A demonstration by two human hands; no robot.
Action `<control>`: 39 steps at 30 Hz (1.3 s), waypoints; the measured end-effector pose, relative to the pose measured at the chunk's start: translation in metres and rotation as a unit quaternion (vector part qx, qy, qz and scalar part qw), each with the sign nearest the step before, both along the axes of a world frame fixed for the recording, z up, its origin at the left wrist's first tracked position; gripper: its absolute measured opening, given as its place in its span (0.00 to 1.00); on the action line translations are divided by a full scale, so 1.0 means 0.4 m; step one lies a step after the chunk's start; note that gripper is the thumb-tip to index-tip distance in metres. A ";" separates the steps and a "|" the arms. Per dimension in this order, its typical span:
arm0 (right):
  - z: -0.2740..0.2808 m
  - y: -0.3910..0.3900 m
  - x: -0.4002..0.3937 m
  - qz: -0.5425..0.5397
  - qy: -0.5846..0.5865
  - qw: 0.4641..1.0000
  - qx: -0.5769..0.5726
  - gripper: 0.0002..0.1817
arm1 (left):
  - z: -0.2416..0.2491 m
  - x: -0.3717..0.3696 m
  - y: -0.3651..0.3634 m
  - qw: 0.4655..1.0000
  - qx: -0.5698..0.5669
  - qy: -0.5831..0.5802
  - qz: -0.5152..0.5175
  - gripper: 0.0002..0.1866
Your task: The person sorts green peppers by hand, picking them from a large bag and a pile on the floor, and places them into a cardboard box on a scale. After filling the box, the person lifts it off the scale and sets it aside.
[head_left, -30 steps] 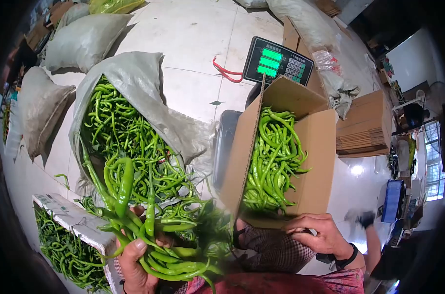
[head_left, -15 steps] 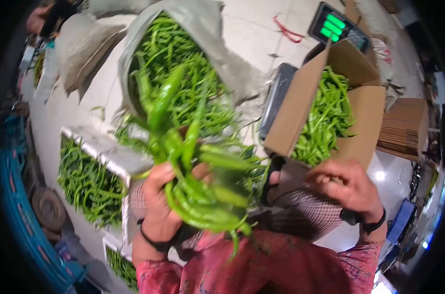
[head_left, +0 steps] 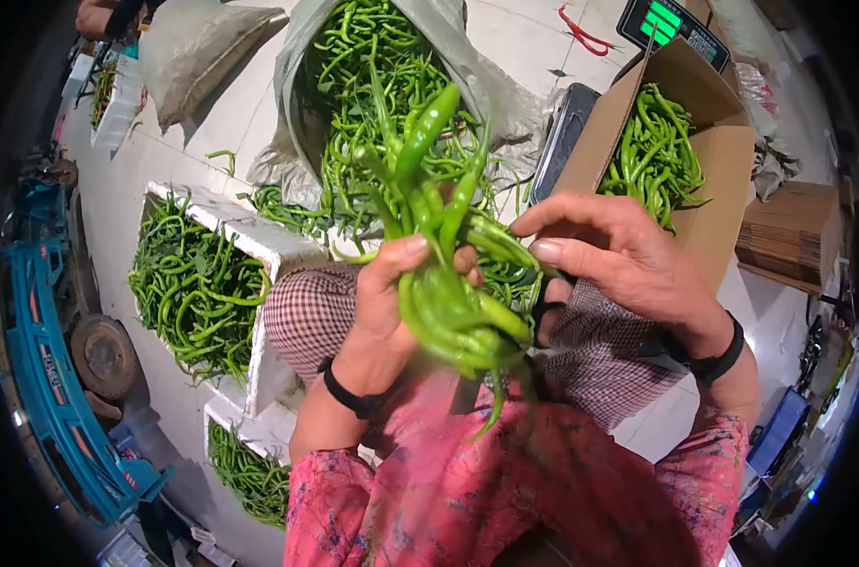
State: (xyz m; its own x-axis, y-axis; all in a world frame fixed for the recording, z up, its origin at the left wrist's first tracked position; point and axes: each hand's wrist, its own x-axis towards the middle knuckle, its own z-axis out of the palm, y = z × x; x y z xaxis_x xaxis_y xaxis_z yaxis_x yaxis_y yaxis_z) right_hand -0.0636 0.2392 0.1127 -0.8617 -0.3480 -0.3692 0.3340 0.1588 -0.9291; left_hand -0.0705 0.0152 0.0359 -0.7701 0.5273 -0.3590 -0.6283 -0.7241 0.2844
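Observation:
A bunch of long green peppers is gripped in my left hand, its fingers wrapped round the middle of the bunch. My right hand is just right of the bunch, thumb and forefinger near the pepper tips; whether it touches one is unclear. Beyond the bunch, a large open sack holds many green peppers. Right of it, an open cardboard box contains more green peppers, resting on a scale with a lit green display.
White foam boxes of green peppers stand at left. Farther left are a blue cart frame and a wheel. A closed sack lies at upper left, red peppers on the floor, flattened cardboard at right.
My right hand has moved left, closer to the bunch. My left hand still holds the peppers and appears farther right. The whole view has shifted, with the surroundings lower or farther right.

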 end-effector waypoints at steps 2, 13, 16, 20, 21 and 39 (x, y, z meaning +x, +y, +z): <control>-0.010 -0.011 0.029 0.001 -0.022 0.999 0.039 0.11 | -0.009 0.003 -0.016 1.000 0.019 0.004 0.002 0.30; -0.112 -0.120 0.058 -0.147 0.149 0.969 0.133 0.12 | -0.053 0.064 0.007 0.994 -0.064 0.052 -0.065 0.25; -0.142 -0.119 0.063 -0.204 -0.084 0.964 -0.147 0.13 | -0.075 0.069 0.012 0.998 -0.050 0.023 -0.024 0.23; -0.159 -0.104 0.074 -0.300 0.017 0.934 -0.194 0.15 | -0.067 0.065 0.003 0.997 -0.064 -0.023 0.048 0.20; -0.165 -0.090 0.077 -0.321 0.014 0.912 -0.253 0.15 | -0.082 0.061 0.002 0.995 -0.072 -0.023 0.062 0.20; -0.032 0.313 0.124 -0.279 0.211 0.831 -0.432 0.18 | -0.111 0.025 -0.007 0.989 0.108 0.049 0.088 0.32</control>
State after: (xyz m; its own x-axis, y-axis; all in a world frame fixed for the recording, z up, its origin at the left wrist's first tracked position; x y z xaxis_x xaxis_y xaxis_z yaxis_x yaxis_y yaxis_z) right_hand -0.0140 0.3642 0.0997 -0.9673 0.1714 0.1868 -0.2530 -0.6992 -0.6686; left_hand -0.0604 0.0123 -0.0084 -0.8818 0.4388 -0.1726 -0.4651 -0.8698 0.1649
